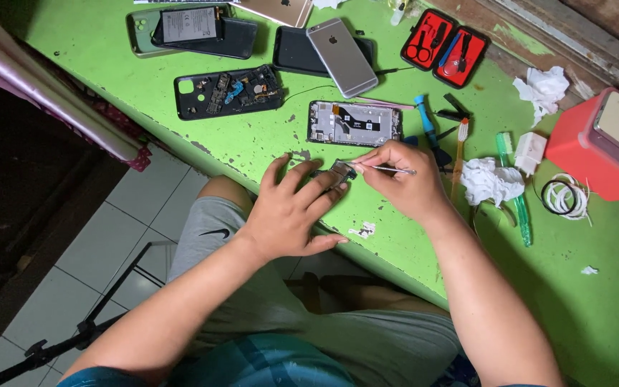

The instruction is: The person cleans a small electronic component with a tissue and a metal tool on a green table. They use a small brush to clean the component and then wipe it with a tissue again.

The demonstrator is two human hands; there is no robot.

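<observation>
On the green bench (266, 143), near its front edge, the left hand (291, 211) lies palm down with its fingers spread, the fingertips pressing on a small dark phone part (338, 172). The right hand (402, 179) is closed around thin metal tweezers (388, 169), pinched between thumb and fingers, and the tweezers' tip meets the small part just beside the left fingertips. Just behind the hands lies an opened phone frame (354, 122) with its inner metal showing. To its left is another opened phone (229, 92), black, with its circuit boards bare. A silver phone (341, 56) lies face down further back, resting on a dark one. A red tool case (444, 47) lies open near the far edge. To the right of the right hand are a crumpled white tissue (491, 180), a green toothbrush (516, 193) and a red box (600, 147).
</observation>
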